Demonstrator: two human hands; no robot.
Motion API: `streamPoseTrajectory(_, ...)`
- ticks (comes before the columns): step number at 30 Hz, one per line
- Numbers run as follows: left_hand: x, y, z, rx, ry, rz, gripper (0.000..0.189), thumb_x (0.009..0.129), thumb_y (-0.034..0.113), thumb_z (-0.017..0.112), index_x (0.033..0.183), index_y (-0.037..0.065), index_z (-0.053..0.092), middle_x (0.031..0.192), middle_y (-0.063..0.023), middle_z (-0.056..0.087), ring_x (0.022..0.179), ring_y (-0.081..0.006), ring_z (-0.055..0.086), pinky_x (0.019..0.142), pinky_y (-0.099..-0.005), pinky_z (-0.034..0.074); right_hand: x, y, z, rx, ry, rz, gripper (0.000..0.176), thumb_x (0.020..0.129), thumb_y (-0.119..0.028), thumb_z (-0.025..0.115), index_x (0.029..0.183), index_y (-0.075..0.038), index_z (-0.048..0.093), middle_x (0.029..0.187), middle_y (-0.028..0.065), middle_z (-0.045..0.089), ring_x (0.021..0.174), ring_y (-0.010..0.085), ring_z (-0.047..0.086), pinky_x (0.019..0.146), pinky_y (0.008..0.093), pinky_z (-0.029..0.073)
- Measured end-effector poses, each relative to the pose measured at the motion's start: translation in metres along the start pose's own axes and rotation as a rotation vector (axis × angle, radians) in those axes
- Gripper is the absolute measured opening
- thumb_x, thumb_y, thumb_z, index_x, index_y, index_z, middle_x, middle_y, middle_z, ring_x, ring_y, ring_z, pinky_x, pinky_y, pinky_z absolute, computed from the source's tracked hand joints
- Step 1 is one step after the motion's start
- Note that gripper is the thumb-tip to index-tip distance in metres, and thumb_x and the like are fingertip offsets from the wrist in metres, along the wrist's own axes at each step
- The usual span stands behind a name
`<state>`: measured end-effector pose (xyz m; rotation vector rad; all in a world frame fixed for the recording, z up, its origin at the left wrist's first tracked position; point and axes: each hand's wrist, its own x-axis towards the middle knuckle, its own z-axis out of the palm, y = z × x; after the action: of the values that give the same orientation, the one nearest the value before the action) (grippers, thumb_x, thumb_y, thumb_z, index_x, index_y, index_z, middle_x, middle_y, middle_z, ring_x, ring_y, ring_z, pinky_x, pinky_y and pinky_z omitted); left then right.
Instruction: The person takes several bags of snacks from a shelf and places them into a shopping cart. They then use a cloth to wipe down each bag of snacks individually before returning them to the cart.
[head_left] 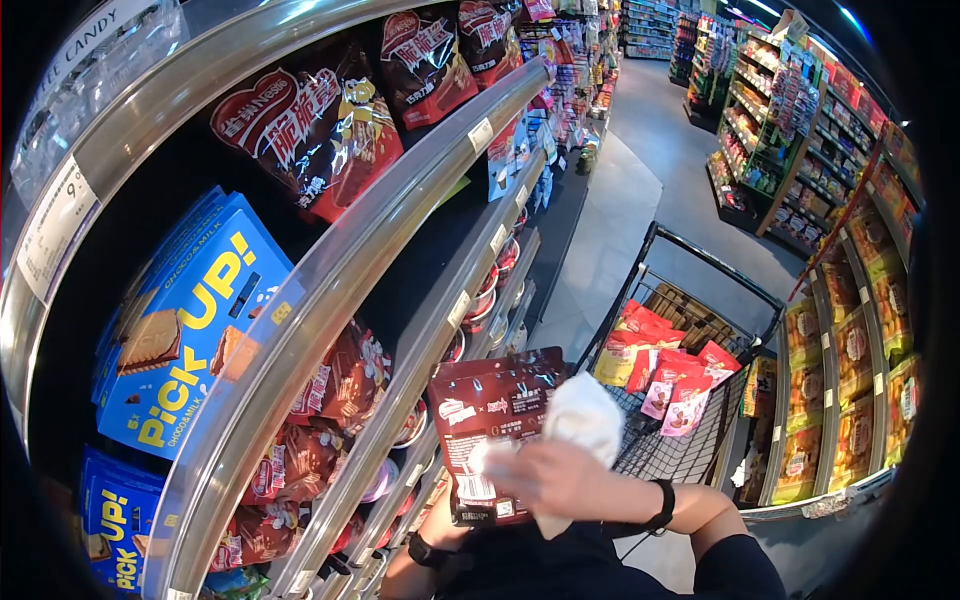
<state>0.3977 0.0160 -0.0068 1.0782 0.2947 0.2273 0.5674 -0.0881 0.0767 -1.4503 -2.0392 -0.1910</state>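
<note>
A dark red-brown snack bag [480, 415] is held up in front of my body, its printed back facing me. My left hand [443, 522] is behind the bag's lower left edge and holds it; its fingers are hidden. Closed around a crumpled white cloth [590, 415], my right hand [555, 480] lies over the lower right part of the bag, with some of the cloth against the bag's face. Motion blurs the fingertips of this hand.
Shelves with blue biscuit boxes [190, 330] and brown snack bags [320, 135] rise at the left. A black shopping cart [690, 455] holding red, yellow and pink packets [675, 385] stands ahead to the right. Further right are racks of yellow packs [855, 350]; an aisle floor [630, 180] runs beyond.
</note>
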Motion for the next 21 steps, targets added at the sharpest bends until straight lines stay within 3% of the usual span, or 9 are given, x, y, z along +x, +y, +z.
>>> streamPoseTrajectory(2, 0.009, 0.002, -0.003, 0.207, -0.106, 0.109, 0.044, 0.081, 0.007, 0.061, 0.121, 0.002, 0.045, 0.110, -0.0073, 0.055, 0.099, -0.0167, 0.055, 0.085, -0.0319, 0.047, 0.002, -0.002, 0.001, 0.058, 0.002, 0.036, 0.052, 0.060, -0.003, 0.063, 0.112, -0.010, 0.060, 0.101, 0.0046, 0.061, 0.080, 0.0216, 0.055, 0.070, 0.0321, 0.047)
streamPoseTrajectory(3, 0.004, 0.020, 0.024, -0.043, 0.129, -0.078, 0.043, 0.078, 0.010, 0.065, 0.116, 0.004, 0.047, 0.110, -0.0055, 0.054, 0.099, -0.0147, 0.053, 0.080, -0.0287, 0.048, 0.003, -0.002, 0.002, 0.119, 0.003, 0.069, 0.050, 0.060, -0.002, 0.062, 0.110, -0.010, 0.061, 0.103, 0.0045, 0.061, 0.080, 0.0213, 0.055, 0.070, 0.0322, 0.047)
streamPoseTrajectory(4, 0.008, 0.023, 0.033, -0.080, 0.167, -0.087, 0.043, 0.078, 0.010, 0.065, 0.117, 0.004, 0.047, 0.110, -0.0055, 0.054, 0.099, -0.0148, 0.053, 0.081, -0.0287, 0.048, 0.004, 0.017, 0.008, 0.141, 0.090, 0.124, 0.048, 0.059, -0.001, 0.062, 0.107, -0.010, 0.062, 0.106, 0.0042, 0.061, 0.082, 0.0231, 0.055, 0.070, 0.0330, 0.047)
streamPoseTrajectory(6, 0.015, 0.017, 0.031, -0.048, 0.134, -0.029, 0.044, 0.078, 0.010, 0.065, 0.118, 0.004, 0.046, 0.110, -0.0054, 0.053, 0.099, -0.0150, 0.053, 0.081, -0.0289, 0.048, 0.008, 0.044, 0.000, -0.163, 0.288, 0.286, 0.050, 0.059, -0.002, 0.063, 0.108, -0.008, 0.060, 0.107, 0.0011, 0.060, 0.085, 0.0227, 0.056, 0.065, 0.0311, 0.048)
streamPoseTrajectory(9, 0.021, 0.003, 0.025, -0.020, 0.117, 0.048, 0.046, 0.078, 0.010, 0.065, 0.119, 0.005, 0.045, 0.111, -0.0053, 0.053, 0.100, -0.0153, 0.053, 0.081, -0.0292, 0.047, 0.020, 0.027, 0.009, -0.017, 0.287, 0.335, 0.050, 0.059, 0.001, 0.061, 0.107, -0.010, 0.060, 0.105, 0.0026, 0.063, 0.087, 0.0260, 0.056, 0.073, 0.0362, 0.047)
streamPoseTrajectory(14, 0.008, -0.015, 0.010, -0.061, 0.118, 0.004, 0.048, 0.078, 0.010, 0.065, 0.121, 0.005, 0.044, 0.113, -0.0051, 0.052, 0.101, -0.0157, 0.053, 0.082, -0.0297, 0.047, 0.023, 0.005, 0.015, 0.223, 0.139, -0.001, 0.038, 0.064, -0.004, 0.064, 0.101, -0.011, 0.063, 0.109, 0.0021, 0.060, 0.104, 0.0306, 0.054, 0.087, 0.0390, 0.045)
streamPoseTrajectory(17, -0.004, -0.005, 0.011, -0.113, 0.176, -0.036, 0.055, 0.079, 0.010, 0.065, 0.127, 0.005, 0.038, 0.114, -0.0060, 0.052, 0.102, -0.0173, 0.053, 0.085, -0.0324, 0.047, 0.013, 0.032, 0.027, -0.022, 0.288, 0.131, 0.039, 0.065, -0.002, 0.061, 0.102, -0.012, 0.063, 0.111, 0.0053, 0.060, 0.112, 0.0347, 0.051, 0.084, 0.0403, 0.047)
streamPoseTrajectory(18, -0.004, -0.005, 0.009, -0.115, 0.176, -0.036, 0.055, 0.079, 0.010, 0.065, 0.127, 0.005, 0.038, 0.114, -0.0060, 0.052, 0.102, -0.0173, 0.053, 0.085, -0.0324, 0.047, 0.018, 0.037, 0.018, 0.056, 0.347, 0.411, 0.042, 0.065, 0.001, 0.059, 0.104, -0.012, 0.062, 0.112, 0.0071, 0.059, 0.111, 0.0340, 0.052, 0.083, 0.0394, 0.047)
streamPoseTrajectory(21, -0.004, 0.004, 0.010, -0.027, 0.130, 0.023, 0.059, 0.081, 0.007, 0.063, 0.130, 0.005, 0.030, 0.122, -0.0070, 0.047, 0.110, -0.0176, 0.048, 0.092, -0.0348, 0.042, 0.010, 0.062, 0.016, -0.026, 0.287, 0.510, 0.044, 0.065, 0.003, 0.058, 0.106, -0.012, 0.062, 0.114, 0.0087, 0.059, 0.106, 0.0303, 0.056, 0.086, 0.0373, 0.047)
